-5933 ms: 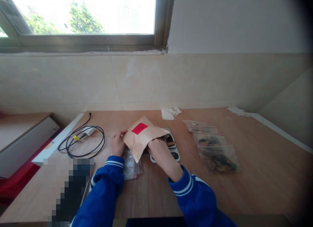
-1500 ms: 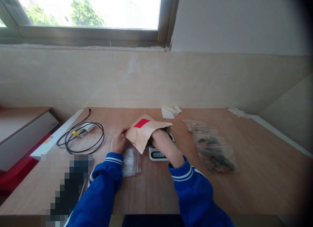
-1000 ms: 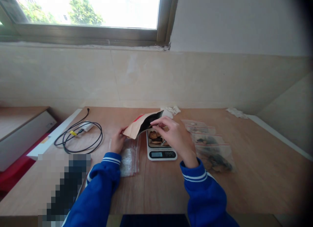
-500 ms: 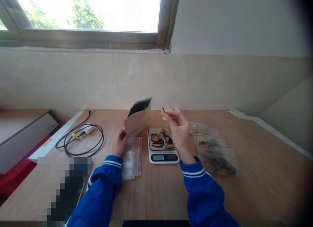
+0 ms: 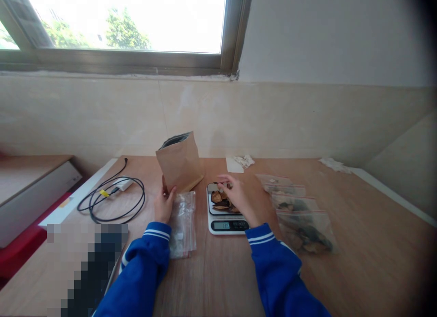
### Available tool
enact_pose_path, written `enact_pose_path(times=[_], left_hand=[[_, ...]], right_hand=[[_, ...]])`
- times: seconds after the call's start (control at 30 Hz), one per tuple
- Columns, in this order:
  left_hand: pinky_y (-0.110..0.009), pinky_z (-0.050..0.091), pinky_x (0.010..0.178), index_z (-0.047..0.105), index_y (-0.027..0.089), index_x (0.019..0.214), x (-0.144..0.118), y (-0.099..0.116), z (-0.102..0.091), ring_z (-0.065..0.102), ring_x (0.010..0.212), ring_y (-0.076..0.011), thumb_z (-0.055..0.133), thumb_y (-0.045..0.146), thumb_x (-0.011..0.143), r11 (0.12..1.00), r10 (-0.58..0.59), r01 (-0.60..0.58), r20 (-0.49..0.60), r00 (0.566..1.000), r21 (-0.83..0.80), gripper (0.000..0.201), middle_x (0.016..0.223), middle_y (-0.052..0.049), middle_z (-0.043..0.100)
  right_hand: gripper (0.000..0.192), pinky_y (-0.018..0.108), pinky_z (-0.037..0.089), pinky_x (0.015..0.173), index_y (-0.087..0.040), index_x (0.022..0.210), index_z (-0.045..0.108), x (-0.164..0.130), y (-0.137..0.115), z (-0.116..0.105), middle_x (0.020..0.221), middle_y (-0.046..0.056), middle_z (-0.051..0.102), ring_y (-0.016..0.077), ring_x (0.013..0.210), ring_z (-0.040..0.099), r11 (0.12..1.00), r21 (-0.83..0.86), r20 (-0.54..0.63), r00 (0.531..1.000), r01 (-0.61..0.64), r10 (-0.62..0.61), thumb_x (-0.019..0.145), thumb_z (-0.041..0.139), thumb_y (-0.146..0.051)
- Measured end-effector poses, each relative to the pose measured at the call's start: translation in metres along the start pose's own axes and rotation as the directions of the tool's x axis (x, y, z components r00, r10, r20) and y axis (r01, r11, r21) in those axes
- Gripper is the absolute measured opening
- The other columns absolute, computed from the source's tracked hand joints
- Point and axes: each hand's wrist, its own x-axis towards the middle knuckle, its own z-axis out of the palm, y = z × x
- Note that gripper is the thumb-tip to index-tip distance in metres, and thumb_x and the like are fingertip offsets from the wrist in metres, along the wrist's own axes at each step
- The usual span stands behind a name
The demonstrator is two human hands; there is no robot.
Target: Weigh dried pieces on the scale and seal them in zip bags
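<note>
While pinching bag (image 5: 179,162) at eleven o'clock with left hand (image 5: 163,208), likely weighing bits (image 5: 221,204) with nearly closed right hand (image 5: 241,194), can't tell around what, needing gentle opening next

Paper bag (image 5: 180,164) is kinda pinched by the left hand (image 5: 164,205), brown bits (image 5: 221,205) piled on a scale (image 5: 210,225) under the right hand (image 5: 239,195).
</note>
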Motion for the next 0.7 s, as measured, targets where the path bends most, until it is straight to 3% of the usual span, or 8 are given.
enact_pose_path(times=[0.2, 0.33, 0.53, 0.7], left_hand=[[-0.035, 0.050, 0.069, 0.058, 0.016, 0.116, 0.000, 0.002, 0.000, 0.065, 0.079, -0.0239, 0.054, 0.056, 0.080, 1.000, -0.009, 0.010, 0.026, 1.000, -0.016, 0.054, 0.095, -0.010, 0.069], [-0.036, 0.050, 0.070, 0.057, 0.016, 0.117, 0.000, 0.001, 0.001, 0.064, 0.080, -0.0237, 0.054, 0.055, 0.080, 1.000, -0.009, 0.010, 0.023, 1.000, -0.026, 0.054, 0.094, -0.010, 0.068], [-0.037, 0.051, 0.076, 0.049, 0.017, 0.127, 0.000, -0.002, 0.002, 0.064, 0.087, -0.0233, 0.056, 0.050, 0.081, 0.997, 0.054, -0.054, 0.010, 0.998, -0.050, 0.056, 0.102, -0.011, 0.066], [-0.038, 0.048, 0.086, 0.047, 0.019, 0.129, -0.002, 0.007, 0.001, 0.060, 0.100, -0.0231, 0.058, 0.043, 0.082, 0.988, 0.131, -0.135, -0.061, 0.989, -0.073, 0.055, 0.113, -0.011, 0.061]], right_hand=[[0.021, 0.044, 0.037, 0.090, -0.021, 0.101, 0.067, -0.004, 0.000, 0.000, 0.098, 0.007, 0.071, 0.0250, 0.099, 0.057, 0.962, -0.271, 0.089, 0.996, 0.038, -0.014, 0.085, 0.055, -0.017], [0.023, 0.047, 0.034, 0.092, -0.023, 0.106, 0.066, -0.005, -0.005, -0.001, 0.102, 0.007, 0.070, 0.0260, 0.102, 0.056, 0.941, -0.320, 0.151, 0.986, 0.113, -0.068, 0.086, 0.054, -0.020], [0.027, 0.042, 0.038, 0.093, -0.021, 0.107, 0.064, -0.013, -0.010, -0.012, 0.109, 0.007, 0.068, 0.0233, 0.104, 0.057, 0.972, -0.223, -0.030, 0.996, 0.073, -0.082, 0.090, 0.043, -0.020], [0.025, 0.040, 0.042, 0.089, -0.020, 0.100, 0.065, -0.029, -0.019, -0.035, 0.101, 0.007, 0.068, 0.0235, 0.098, 0.058, 0.978, -0.208, -0.124, 0.991, 0.031, -0.058, 0.088, 0.043, -0.020]])
